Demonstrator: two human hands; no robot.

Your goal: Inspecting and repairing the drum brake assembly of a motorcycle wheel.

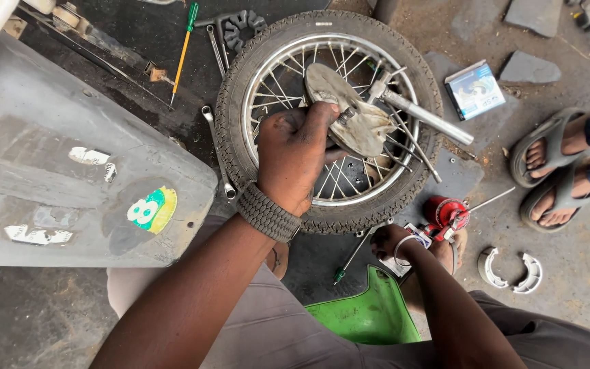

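Observation:
A spoked motorcycle wheel point(329, 219) with its tyre lies flat on the ground. My left hand point(295, 154), with a braided band on the wrist, grips a dirty round brake plate point(363, 130) tilted over the hub. A metal axle rod point(428, 117) lies across the spokes to the right. My right hand point(387, 240), wearing a bangle, is low by the wheel's near edge with curled fingers, next to a red oil can point(446, 212) and a green-handled screwdriver point(341, 273). What it holds is hidden.
A grey bike body panel point(69, 171) fills the left. Spanners point(216, 147) and a long green screwdriver point(186, 41) lie beyond the wheel. A small box point(474, 89), brake shoes point(510, 270), a green plastic part point(373, 314) and another person's sandalled feet point(554, 171) are on the right.

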